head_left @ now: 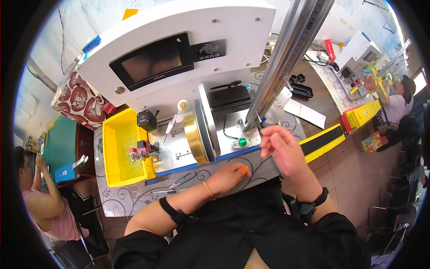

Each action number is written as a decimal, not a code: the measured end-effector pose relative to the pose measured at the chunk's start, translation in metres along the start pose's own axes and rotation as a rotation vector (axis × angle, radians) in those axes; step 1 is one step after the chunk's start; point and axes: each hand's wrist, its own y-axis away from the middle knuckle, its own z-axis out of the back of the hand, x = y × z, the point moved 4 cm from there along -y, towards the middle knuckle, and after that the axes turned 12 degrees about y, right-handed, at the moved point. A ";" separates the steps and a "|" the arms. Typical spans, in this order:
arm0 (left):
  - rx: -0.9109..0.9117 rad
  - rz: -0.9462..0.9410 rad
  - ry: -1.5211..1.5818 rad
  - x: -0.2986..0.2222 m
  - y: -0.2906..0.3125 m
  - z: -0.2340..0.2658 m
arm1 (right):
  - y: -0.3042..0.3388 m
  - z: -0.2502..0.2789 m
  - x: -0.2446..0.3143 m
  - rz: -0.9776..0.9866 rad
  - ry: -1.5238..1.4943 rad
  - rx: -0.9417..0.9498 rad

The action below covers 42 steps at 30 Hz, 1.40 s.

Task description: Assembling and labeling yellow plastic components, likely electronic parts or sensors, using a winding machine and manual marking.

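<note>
A small orange piece [243, 170] sits at the fingertips of the left hand [227, 178], above the table [121, 202] edge before a white machine [179, 92]; pinched or worn, one cannot tell. The step seems to be handling it; pressing the green button [242, 142] would call for lowering the raised right hand [285, 151], fingers loosely bent.

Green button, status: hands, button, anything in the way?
Left hand low, orange piece on it, worn or pinched unclear. Right hand raised, loosely open, right of green button, not touching. Metal post rises behind button.
</note>
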 end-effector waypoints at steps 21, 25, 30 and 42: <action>-0.311 -0.513 0.442 -0.065 0.105 0.076 | -0.072 -0.064 -0.027 0.167 0.554 0.099; -0.256 -0.377 0.639 -0.067 0.074 0.091 | -0.084 -0.076 -0.021 0.160 0.516 0.128; -0.190 -0.330 0.580 -0.073 0.059 0.094 | -0.085 -0.083 -0.016 0.049 0.453 0.156; -0.754 -0.501 0.009 -0.062 0.114 0.097 | -0.043 -0.043 -0.006 -0.269 0.459 0.181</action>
